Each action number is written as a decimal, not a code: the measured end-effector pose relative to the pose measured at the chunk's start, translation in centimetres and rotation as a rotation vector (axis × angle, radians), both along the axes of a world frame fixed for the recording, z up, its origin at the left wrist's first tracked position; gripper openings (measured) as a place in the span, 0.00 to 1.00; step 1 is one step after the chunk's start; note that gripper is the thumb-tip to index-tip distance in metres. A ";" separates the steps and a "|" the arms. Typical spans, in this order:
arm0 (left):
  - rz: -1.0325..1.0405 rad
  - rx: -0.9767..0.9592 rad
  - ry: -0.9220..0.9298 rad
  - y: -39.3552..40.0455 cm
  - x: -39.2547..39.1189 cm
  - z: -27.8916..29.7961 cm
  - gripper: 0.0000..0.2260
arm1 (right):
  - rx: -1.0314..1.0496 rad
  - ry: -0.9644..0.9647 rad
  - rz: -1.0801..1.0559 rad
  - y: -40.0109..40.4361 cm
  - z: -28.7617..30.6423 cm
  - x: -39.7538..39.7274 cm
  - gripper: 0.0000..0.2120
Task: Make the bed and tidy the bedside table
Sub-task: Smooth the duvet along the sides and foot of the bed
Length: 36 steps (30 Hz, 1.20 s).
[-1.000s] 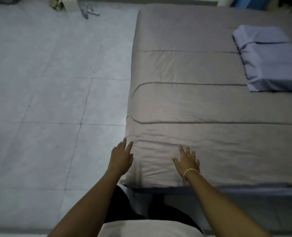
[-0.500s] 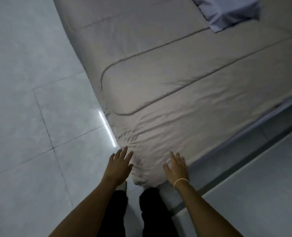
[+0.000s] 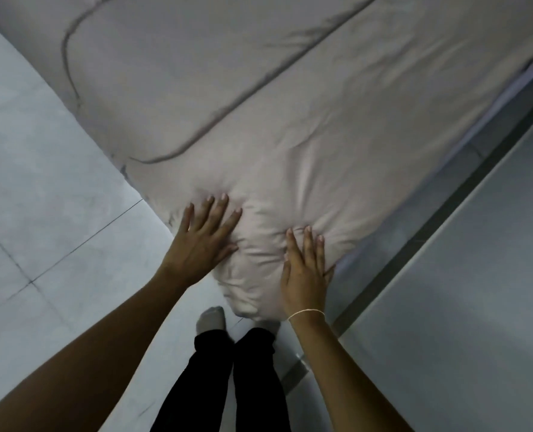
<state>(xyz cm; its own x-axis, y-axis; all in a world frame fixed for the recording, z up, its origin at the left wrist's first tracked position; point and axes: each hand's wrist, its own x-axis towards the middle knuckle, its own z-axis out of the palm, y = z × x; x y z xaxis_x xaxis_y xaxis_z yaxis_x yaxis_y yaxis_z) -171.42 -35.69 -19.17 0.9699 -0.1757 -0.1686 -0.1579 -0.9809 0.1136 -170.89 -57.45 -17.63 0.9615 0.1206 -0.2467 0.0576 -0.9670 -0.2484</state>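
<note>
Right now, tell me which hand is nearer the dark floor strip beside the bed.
Right. The right hand presses the comforter corner on the side facing the dark floor strip; the left hand presses the corner's far side.

Two hands press flat on one quilt: the left hand on one side of its corner and the right hand on the other, fingers straight. One thin bracelet circles the right wrist. Below the hands stand two legs in black trousers and two feet in grey socks (the one under the left hand shows plainly, the other is mostly hidden under the quilt corner). One tiled floor lies left of the left hand.
</note>
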 end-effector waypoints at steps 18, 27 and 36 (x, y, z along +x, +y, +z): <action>-0.164 -0.020 -0.182 -2.6 -2.7 -0.3 0.20 | 0.270 -0.181 -0.248 -6.0 -0.2 -2.5 0.24; 0.042 -0.124 -0.144 -3.1 4.1 0.1 0.26 | 0.116 -0.190 -0.078 1.7 0.2 5.7 0.25; 0.048 -0.055 -0.129 -4.7 2.5 -1.7 0.28 | 0.044 -0.181 -0.147 -4.8 -3.5 4.1 0.25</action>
